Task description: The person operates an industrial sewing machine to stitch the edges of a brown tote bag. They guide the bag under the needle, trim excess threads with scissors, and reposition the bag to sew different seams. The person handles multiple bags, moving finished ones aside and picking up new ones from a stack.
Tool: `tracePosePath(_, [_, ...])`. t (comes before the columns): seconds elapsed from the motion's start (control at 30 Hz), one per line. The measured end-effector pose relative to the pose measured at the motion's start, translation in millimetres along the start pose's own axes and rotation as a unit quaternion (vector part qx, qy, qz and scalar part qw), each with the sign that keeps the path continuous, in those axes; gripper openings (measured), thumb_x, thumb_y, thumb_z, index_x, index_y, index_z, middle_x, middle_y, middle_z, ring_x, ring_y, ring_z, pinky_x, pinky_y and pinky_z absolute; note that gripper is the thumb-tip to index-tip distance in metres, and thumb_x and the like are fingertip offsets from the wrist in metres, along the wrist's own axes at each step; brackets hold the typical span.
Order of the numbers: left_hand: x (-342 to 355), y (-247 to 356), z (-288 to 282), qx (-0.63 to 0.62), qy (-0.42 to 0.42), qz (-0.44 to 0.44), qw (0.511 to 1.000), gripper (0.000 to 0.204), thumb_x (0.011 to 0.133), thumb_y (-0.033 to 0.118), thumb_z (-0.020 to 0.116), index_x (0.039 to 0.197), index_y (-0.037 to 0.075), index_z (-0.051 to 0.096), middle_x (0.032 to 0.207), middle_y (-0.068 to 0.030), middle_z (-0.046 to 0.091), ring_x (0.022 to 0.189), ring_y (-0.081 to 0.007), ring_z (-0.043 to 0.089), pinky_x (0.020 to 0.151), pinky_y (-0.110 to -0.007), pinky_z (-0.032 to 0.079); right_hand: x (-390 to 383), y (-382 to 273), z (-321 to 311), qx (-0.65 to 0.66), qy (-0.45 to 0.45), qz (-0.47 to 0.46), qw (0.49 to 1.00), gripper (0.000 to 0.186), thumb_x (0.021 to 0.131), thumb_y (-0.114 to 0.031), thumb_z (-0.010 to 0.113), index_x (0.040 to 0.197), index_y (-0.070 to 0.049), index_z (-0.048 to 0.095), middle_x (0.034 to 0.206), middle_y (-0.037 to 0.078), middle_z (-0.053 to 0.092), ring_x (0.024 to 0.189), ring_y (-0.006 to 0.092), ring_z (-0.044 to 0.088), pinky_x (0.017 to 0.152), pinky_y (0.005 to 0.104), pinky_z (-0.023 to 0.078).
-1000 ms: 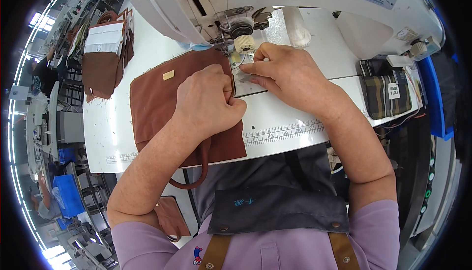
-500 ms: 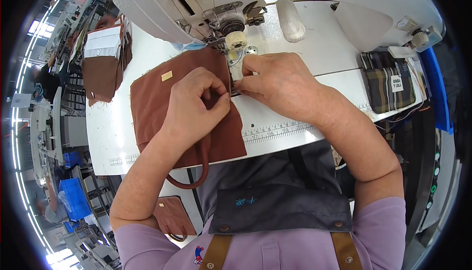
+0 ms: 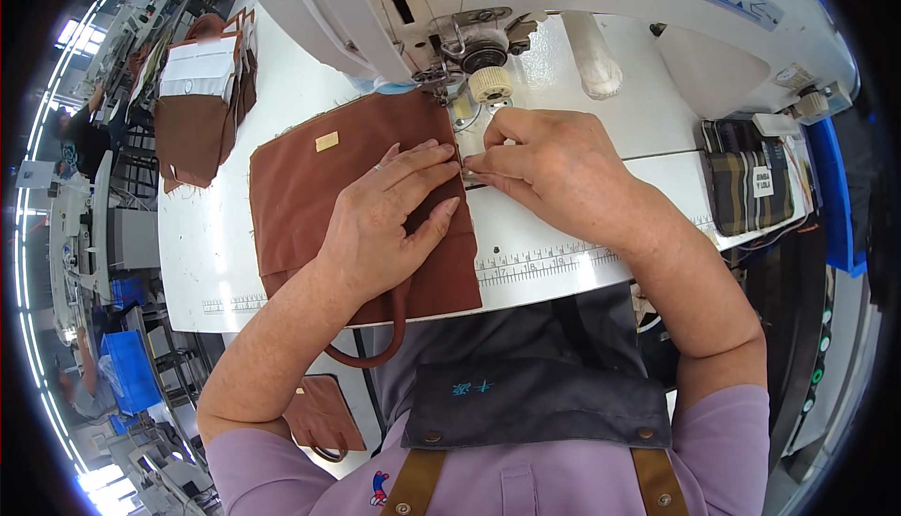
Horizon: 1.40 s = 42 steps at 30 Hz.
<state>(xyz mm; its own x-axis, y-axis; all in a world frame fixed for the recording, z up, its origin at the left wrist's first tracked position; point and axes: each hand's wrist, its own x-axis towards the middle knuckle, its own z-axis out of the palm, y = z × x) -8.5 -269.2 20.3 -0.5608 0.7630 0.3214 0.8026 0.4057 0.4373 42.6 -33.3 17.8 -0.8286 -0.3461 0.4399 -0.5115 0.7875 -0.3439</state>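
A brown bag piece [image 3: 300,206] with a small gold tag and a looped handle lies on the white sewing table [image 3: 211,253], its top right corner by the presser foot of a white sewing machine [image 3: 328,18]. My left hand [image 3: 385,220] rests on the piece, fingers extended toward its right edge. At that same edge, below the needle area, my right hand [image 3: 554,173] has its fingers bent and pressed together; what is between the fingertips is too small to make out.
A stack of brown pieces [image 3: 192,126] lies back left, a plaid pouch [image 3: 727,197] on the right. Blue bins [image 3: 131,375] stand left, another at far right. Another brown bag piece [image 3: 324,413] hangs lower, below the table edge. Co-workers [image 3: 80,140] sit among machines on the left.
My left hand's curled fingers have straightened and now lie on the brown piece. My right hand remains at the piece's edge, slightly lower than a second ago.
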Motion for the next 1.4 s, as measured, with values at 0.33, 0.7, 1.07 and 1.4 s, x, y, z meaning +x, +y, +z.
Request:
tracePosePath(0.33, [-1, -2, 2, -0.013, 0.006, 0.005, 1.000, 0.031, 0.089, 0.008, 0.075, 0.119, -0.001, 0.071, 0.136, -0.0142, 0.067, 0.130, -0.0342, 0.063, 0.116, -0.051, 0.045, 3, -1, -3, -0.057, -0.002, -0.038, 0.998, 0.010, 0.080, -0.016, 0.072, 0.087, -0.010, 0.076, 0.086, 0.004, 0.063, 0.075, 0.0226, 0.069, 0.060, 0.0380, 0.055])
tracePosePath(0.7, [9, -10, -1, -0.034, 0.001, -0.011, 0.999, 0.031, 0.089, 0.006, 0.073, 0.118, -0.001, 0.072, 0.137, -0.0145, 0.066, 0.128, -0.0324, 0.064, 0.118, -0.054, 0.042, 9, 0, 1, -0.071, 0.019, -0.026, 0.997, 0.009, 0.080, -0.016, 0.069, 0.084, -0.010, 0.074, 0.084, 0.005, 0.062, 0.075, 0.0239, 0.068, 0.060, 0.0385, 0.054])
tracePosePath(1.07, [32, -32, -3, -0.020, 0.021, -0.010, 1.000, 0.027, 0.087, 0.009, 0.075, 0.113, 0.000, 0.076, 0.124, -0.0149, 0.069, 0.113, -0.0318, 0.068, 0.096, -0.038, 0.056, 24, 10, 11, -0.102, 0.054, 0.002, 0.993, 0.010, 0.086, -0.019, 0.076, 0.089, -0.010, 0.075, 0.090, 0.006, 0.072, 0.067, 0.0295, 0.068, 0.061, 0.0424, 0.054])
tracePosePath(1.4, [13, -9, -12, 0.056, -0.027, 0.008, 0.998, 0.043, 0.092, 0.018, 0.066, 0.130, -0.003, 0.066, 0.138, -0.0173, 0.063, 0.125, -0.0385, 0.062, 0.116, -0.056, 0.043, 23, 7, 13, -0.103, 0.044, 0.021, 0.994, 0.009, 0.086, -0.014, 0.069, 0.086, -0.007, 0.073, 0.089, 0.008, 0.064, 0.078, 0.0270, 0.068, 0.065, 0.0410, 0.055])
